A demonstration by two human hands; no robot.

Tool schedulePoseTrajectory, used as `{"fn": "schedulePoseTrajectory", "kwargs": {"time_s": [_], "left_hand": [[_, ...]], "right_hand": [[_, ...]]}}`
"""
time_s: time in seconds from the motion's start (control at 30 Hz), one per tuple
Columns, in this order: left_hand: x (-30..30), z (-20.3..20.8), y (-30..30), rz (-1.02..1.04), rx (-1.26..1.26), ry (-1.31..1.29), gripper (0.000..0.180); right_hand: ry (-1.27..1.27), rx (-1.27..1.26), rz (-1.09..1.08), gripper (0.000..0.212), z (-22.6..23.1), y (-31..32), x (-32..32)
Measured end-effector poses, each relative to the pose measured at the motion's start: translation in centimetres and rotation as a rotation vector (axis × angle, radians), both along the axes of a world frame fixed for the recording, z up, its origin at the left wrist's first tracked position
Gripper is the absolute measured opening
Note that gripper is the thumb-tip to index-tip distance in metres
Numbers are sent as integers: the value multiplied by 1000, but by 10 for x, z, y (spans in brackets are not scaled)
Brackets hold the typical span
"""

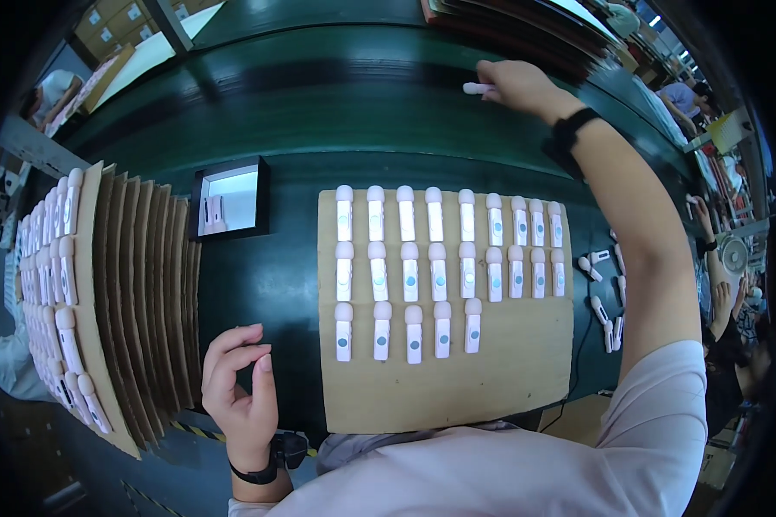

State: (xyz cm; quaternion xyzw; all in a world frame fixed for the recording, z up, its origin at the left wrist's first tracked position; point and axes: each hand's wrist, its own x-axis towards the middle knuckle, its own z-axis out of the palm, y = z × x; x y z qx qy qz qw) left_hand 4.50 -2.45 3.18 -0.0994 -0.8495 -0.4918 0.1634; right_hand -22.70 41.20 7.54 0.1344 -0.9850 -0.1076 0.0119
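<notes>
My right hand [522, 89] reaches over the far part of the green bench, its fingers closed on a small pale pink wand-shaped device [477, 88] with a rounded head. My left hand [243, 388] hovers left of the cardboard sheet [457, 392], thumb and curled fingers apart, with nothing in it. On that sheet, similar pale devices [410, 271] lie in three rows, rounded heads pointing away from me. The nearest row is shorter and covers only the left part. Most show a round bluish spot on the body.
A stack of cardboard sheets [151, 302] stands at the left, more devices on top. A black-rimmed box [263, 198] holds a few pale pieces. Loose devices [602, 310] lie beside my right arm, near a thin dark cable. Flat reddish-brown sheets [526, 39] are piled at the back.
</notes>
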Motion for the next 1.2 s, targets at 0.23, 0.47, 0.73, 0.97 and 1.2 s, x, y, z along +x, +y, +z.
{"fn": "schedulePoseTrajectory", "kwargs": {"time_s": [0.23, 0.47, 0.73, 0.97, 1.2], "left_hand": [[10, -1, 21, -123, 70, 36, 9], [17, 10, 41, -320, 22, 155, 14], [31, 32, 94, -749, 18, 84, 20], [39, 17, 97, -696, 27, 95, 31], [45, 13, 98, -734, 153, -102, 29]], "right_hand": [[157, -473, 18, 16, 36, 36, 171], [5, -1050, -325, 20, 30, -22, 368], [-62, -1383, 18, 24, -17, -108, 378], [-14, -1526, 143, 24, -31, -135, 370], [46, -1388, 274, 29, -35, -129, 367]]}}
